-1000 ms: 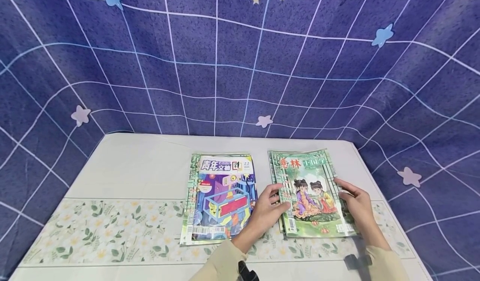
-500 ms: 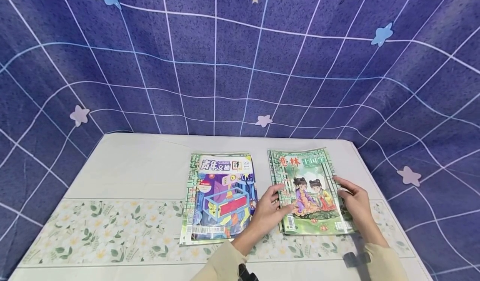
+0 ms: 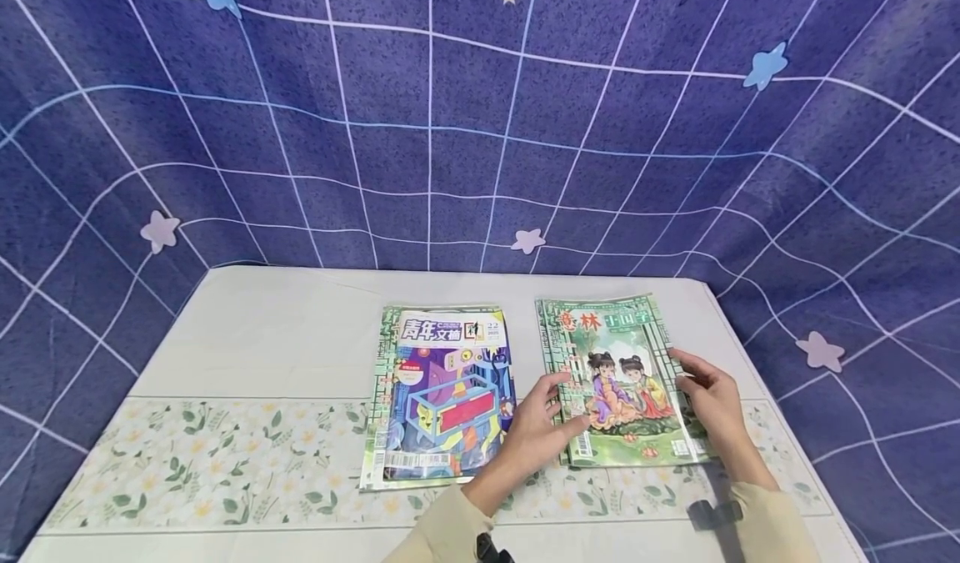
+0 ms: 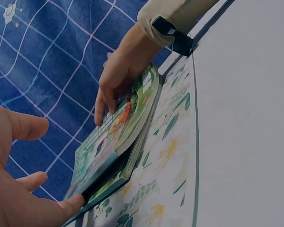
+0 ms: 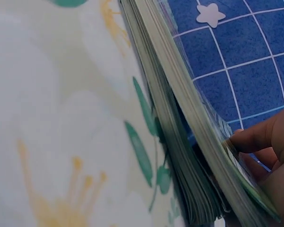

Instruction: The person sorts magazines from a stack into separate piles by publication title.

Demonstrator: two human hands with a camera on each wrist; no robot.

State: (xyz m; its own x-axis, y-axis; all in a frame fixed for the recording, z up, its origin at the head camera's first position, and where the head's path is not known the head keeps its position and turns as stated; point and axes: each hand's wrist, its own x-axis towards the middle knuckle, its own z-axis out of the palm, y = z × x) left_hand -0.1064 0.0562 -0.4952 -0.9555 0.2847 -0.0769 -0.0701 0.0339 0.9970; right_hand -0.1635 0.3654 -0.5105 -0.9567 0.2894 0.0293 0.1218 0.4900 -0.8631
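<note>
A green magazine with two cartoon children on its cover tops the right-hand pile in the head view. Its near part is raised a little, leaving a dark gap above the magazine below. My right hand holds the top magazine by its right edge; some of its fingers are hidden beneath. At the left edge is my left hand, fingers spread. In the left wrist view one fingertip touches the pile's spine side near the gap, while the thumb stands apart from the cover.
Left of that pile lies another stack of magazines, a purple one on top and green ones showing beneath. Both rest on a white table with a floral strip. A blue gridded curtain with stars hangs behind.
The top green magazine has shifted slightly away from me, its near edge now further up. My right hand moved slightly with it. The left hand has barely moved.
</note>
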